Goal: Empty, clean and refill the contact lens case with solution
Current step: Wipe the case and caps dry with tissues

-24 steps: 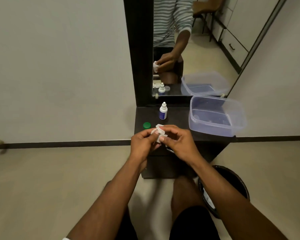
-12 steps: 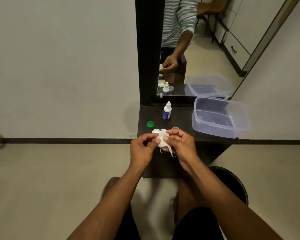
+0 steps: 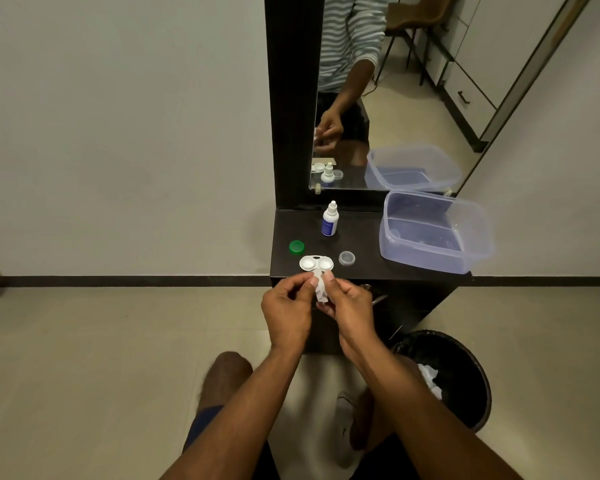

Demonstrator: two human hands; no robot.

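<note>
Since the frame 0.5 s back, the contact lens case [image 3: 316, 263] has left my hands and now lies flat on the bench [image 3: 361, 237], both wells facing up, caps off; the tissue stayed with me.

Head view: left hand [image 3: 286, 308] and right hand [image 3: 352, 306] are close together just below the bench's front edge, fingertips of both pinching a crumpled white tissue [image 3: 321, 292] between them. Case sits just beyond the fingertips, near the front edge; can't tell if the tissue's top touches it. Green cap [image 3: 296, 247] lies just left & back of the case, clear cap [image 3: 346, 258] just right of it, both apart from the case. Solution bottle [image 3: 330, 223], white w/ blue label, stands upright further back, near the mirror [image 3: 378, 98]. Clear plastic container [image 3: 433, 233] sits on the bench's right end, overhanging a bit. Black bin [image 3: 465, 368] on the floor at right, w/ white crumpled paper inside. Mirror shows a striped sleeve and hands reflected, plus bottle and container.
</note>
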